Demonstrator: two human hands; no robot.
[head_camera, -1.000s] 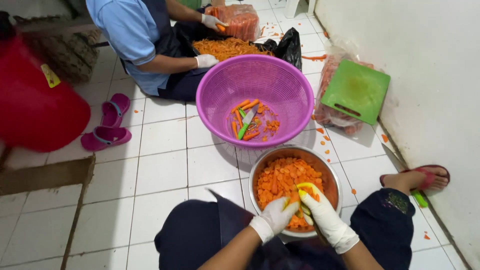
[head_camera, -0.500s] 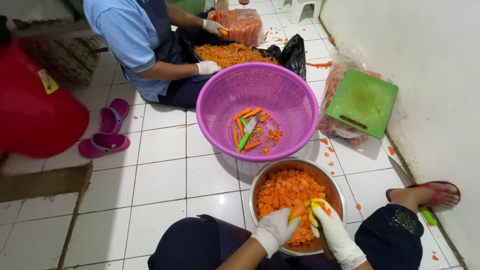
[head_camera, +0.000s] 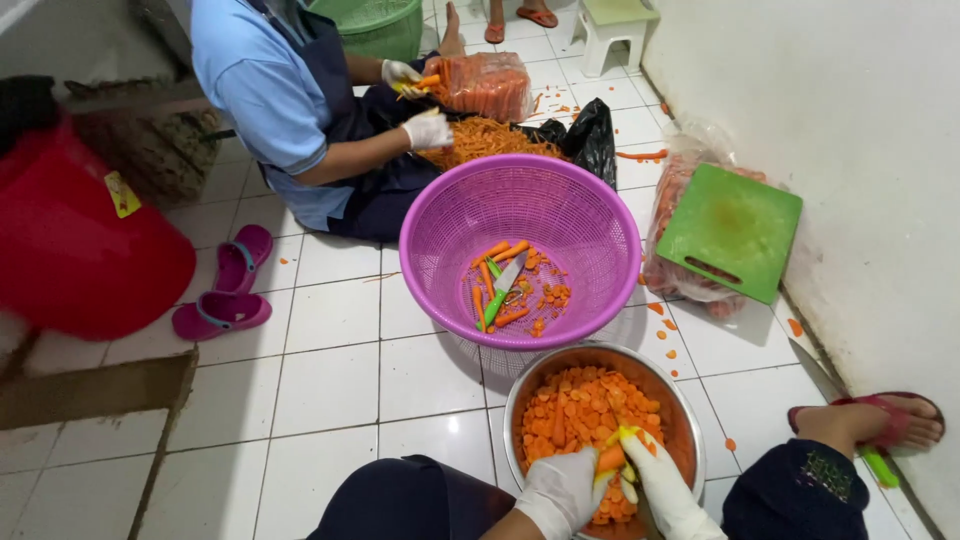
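Observation:
My left hand (head_camera: 560, 490), in a white glove, grips an orange carrot piece (head_camera: 610, 458) over a metal bowl (head_camera: 520, 400) heaped with carrot slices (head_camera: 580, 410). My right hand (head_camera: 660, 485), also gloved, is closed on a yellow-green slicing tool (head_camera: 625, 440) pressed against the carrot. Beyond the bowl stands a purple plastic basket (head_camera: 440, 220) with a few carrots (head_camera: 510, 252) and a green-handled knife (head_camera: 500, 290) lying in it.
Another person in a blue shirt (head_camera: 260, 90) sits at the far side, gloved hands (head_camera: 425, 130) on carrots beside a bagged carrot pile (head_camera: 490, 85). A green cutting board (head_camera: 725, 230), pink sandals (head_camera: 225, 290), a red tub (head_camera: 70, 250), my sandalled foot (head_camera: 880, 420) and the right wall (head_camera: 850, 120) surround me.
The view has tilted down and nearer, so my hands sit lower in the frame; they stay on the carrot over the bowl. The other person's hands shifted slightly.

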